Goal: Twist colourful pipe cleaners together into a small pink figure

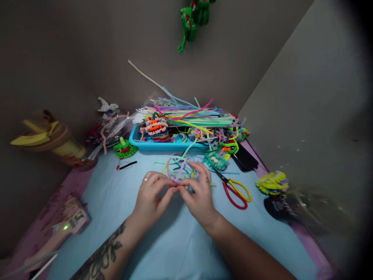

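Note:
My left hand (154,194) and my right hand (199,192) meet over the middle of the blue cloth, thumbs and index fingertips pinched together. Between the fingertips they grip pink and lilac pipe cleaners (180,171), whose ends rise in a loop above my fingers; the gripped part is mostly hidden. Other fingers of my right hand are raised and bent. Just beyond lie loose coloured pipe cleaners (163,162) in a tangle. Scissors (233,190) with one red and one yellow handle rest to the right, beside a teal pipe-cleaner piece (215,160).
A blue tray (175,146) heaped with pipe cleaners stands at the back. To its left sit a green pipe-cleaner frog (124,148) and a thin black stick (128,165). A glue gun (72,219) with a green light lies left. At right are a black phone (244,157) and a yellow pipe-cleaner piece (272,182).

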`<state>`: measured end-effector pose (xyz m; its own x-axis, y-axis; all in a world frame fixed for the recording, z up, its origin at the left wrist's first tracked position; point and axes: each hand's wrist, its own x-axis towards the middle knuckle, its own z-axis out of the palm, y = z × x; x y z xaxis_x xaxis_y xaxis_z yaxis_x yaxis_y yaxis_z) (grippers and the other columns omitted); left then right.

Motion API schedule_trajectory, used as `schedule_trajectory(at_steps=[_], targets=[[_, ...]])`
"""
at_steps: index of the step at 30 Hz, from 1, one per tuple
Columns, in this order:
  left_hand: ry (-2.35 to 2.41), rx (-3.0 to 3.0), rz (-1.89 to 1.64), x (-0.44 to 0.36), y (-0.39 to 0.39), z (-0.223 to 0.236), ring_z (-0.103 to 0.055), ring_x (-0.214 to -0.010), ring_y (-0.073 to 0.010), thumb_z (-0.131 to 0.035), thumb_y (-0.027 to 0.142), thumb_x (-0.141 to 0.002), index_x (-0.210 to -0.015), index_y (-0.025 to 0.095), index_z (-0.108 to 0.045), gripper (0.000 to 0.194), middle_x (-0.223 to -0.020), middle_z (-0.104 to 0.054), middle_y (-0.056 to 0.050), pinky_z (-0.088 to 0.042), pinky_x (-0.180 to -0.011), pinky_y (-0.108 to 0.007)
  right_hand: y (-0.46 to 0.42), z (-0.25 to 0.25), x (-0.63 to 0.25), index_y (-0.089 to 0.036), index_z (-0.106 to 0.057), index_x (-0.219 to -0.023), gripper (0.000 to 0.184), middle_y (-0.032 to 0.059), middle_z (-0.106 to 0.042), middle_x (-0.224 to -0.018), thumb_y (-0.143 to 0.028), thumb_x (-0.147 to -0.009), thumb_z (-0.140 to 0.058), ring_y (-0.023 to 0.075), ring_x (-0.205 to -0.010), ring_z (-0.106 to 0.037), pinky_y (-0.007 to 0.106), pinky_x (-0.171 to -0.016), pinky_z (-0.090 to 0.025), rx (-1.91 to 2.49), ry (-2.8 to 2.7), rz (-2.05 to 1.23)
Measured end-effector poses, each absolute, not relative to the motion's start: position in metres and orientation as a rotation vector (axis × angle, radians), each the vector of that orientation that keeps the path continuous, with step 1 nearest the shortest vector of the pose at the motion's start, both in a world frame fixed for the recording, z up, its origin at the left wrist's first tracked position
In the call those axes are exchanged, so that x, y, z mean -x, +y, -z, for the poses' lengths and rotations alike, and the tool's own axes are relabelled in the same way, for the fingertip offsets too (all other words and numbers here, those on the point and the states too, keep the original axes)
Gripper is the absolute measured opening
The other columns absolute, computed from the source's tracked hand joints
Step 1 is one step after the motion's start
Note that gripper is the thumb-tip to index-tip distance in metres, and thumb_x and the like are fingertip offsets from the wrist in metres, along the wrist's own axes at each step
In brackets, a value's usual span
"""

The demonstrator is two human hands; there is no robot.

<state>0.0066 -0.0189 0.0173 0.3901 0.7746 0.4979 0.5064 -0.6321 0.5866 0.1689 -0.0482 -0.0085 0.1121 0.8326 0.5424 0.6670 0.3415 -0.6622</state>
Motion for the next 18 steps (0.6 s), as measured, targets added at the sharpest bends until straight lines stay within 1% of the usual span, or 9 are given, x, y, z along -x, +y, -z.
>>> schedule_trajectory(at_steps=[4,7,10,13,16,18], targets=[[1.062,-2.321,-0.981,-0.008,-0.019,-0.019,-0.055,-0.081,-0.0204,-0.055,0.02,-0.085,-0.079,0.021,-0.058,0.007,-0.08,-0.063,-0.004,-0.04,-0.076,-0.035,-0.05,0.01,-0.169,-0.028,-0.069,-0.078,0.008,0.0029,-0.047,-0.131,-0.024,-0.08,-0.063,0.0298,-0.132,-0.031,0.053,-0.11,-0.026,1.375,-1.641,-0.165],[1.029,-2.288,-0.92,-0.009,-0.02,-0.023,-0.053,-0.081,-0.0198,-0.05,0.019,-0.087,-0.077,0.021,-0.052,0.011,-0.079,-0.059,-0.004,-0.038,-0.077,-0.034,-0.049,0.008,-0.168,-0.028,-0.069,-0.076,0.006,0.0032,-0.049,-0.13,-0.024,-0.079,-0.065,0.0289,-0.132,-0.033,0.051,-0.11,-0.026,1.361,-1.606,-0.213],[1.066,-2.137,-1.009,-0.007,-0.019,-0.024,-0.051,-0.078,-0.0186,-0.045,0.02,-0.09,-0.075,0.021,-0.049,0.015,-0.077,-0.055,-0.002,-0.038,-0.074,-0.032,-0.046,0.005,-0.168,-0.025,-0.069,-0.069,0.008,0.0052,-0.051,-0.128,-0.026,-0.077,-0.067,0.0279,-0.127,-0.041,0.048,-0.106,-0.031,1.387,-1.467,-0.433],[1.217,-1.893,-1.139,-0.001,-0.014,-0.023,-0.049,-0.072,-0.0172,-0.044,0.026,-0.091,-0.074,0.022,-0.047,0.017,-0.074,-0.051,-0.001,-0.038,-0.067,-0.029,-0.04,0.006,-0.171,-0.022,-0.068,-0.065,0.013,0.0078,-0.053,-0.125,-0.028,-0.076,-0.067,0.0272,-0.122,-0.047,0.044,-0.102,-0.035,1.415,-1.257,-0.704],[1.353,-1.711,-1.137,0.005,-0.006,-0.02,-0.048,-0.066,-0.0165,-0.041,0.032,-0.092,-0.073,0.022,-0.047,0.022,-0.069,-0.049,0.0,-0.036,-0.061,-0.028,-0.035,0.012,-0.175,-0.021,-0.068,-0.065,0.016,0.0091,-0.054,-0.123,-0.034,-0.075,-0.067,0.0279,-0.122,-0.048,0.043,-0.102,-0.036,1.378,-1.108,-0.85],[1.414,-1.692,-1.098,0.008,-0.001,-0.018,-0.049,-0.066,-0.0168,-0.04,0.034,-0.091,-0.07,0.022,-0.048,0.026,-0.068,-0.05,0.0,-0.037,-0.061,-0.028,-0.033,0.016,-0.177,-0.021,-0.068,-0.066,0.018,0.0096,-0.055,-0.122,-0.037,-0.075,-0.067,0.0281,-0.123,-0.048,0.043,-0.102,-0.035,1.347,-1.065,-0.888]])
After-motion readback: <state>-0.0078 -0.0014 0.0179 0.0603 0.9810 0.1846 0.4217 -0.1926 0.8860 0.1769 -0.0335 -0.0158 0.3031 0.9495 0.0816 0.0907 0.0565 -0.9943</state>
